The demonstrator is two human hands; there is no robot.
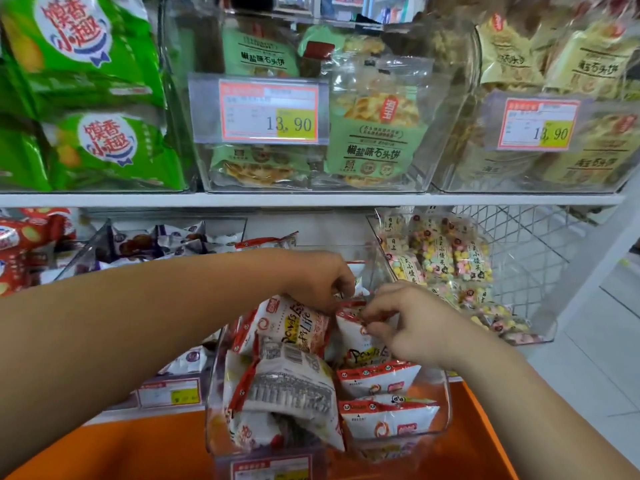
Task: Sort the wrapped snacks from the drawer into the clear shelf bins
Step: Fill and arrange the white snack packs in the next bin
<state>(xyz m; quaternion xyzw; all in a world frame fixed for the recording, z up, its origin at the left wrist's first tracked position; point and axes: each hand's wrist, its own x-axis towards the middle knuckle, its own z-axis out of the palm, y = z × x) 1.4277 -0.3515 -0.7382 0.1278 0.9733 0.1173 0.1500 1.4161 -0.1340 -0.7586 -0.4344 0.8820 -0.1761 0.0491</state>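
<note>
- Your right hand (pixel 405 323) is over the back right part of the clear plastic bin (pixel 213 431). Thumb and forefinger pinch the red top seam of an upright white-and-red snack packet (pixel 353 337), and the other fingers curl loosely.
- Your left hand (pixel 322 282) reaches in from the left to the bin's back edge, fingers curled downward and bunched over the packet tops. You cannot tell whether they grip one. The fingertips of your two hands nearly touch.
- The bin is crowded with white-and-red wrapped snacks (pixel 287 386). Those on the left side lie tilted with the barcode side up, and those on the right side stand in rows facing the front wall. The only open room is at the back, just behind your hands, where bare clear wall shows.
- The bin's front wall carries a red-bordered price label (pixel 272 469), and a flat orange surface (pixel 138 445) lies under and around the bin's front corners.
- Just beside the bin's right wall stands a clear bin of pastel puff packets (pixel 443 258), and past that a white wire basket (pixel 530 251). On the left is a clear bin of purple-and-white packets (pixel 156 240).
- The front edge of the white shelf board (pixel 311 199) runs above your hands with free room between. It carries glossy green bags (pixel 104 147), light-green flatbread packets (pixel 377 133) and beige packets (pixel 588 64) in clear bins.
</note>
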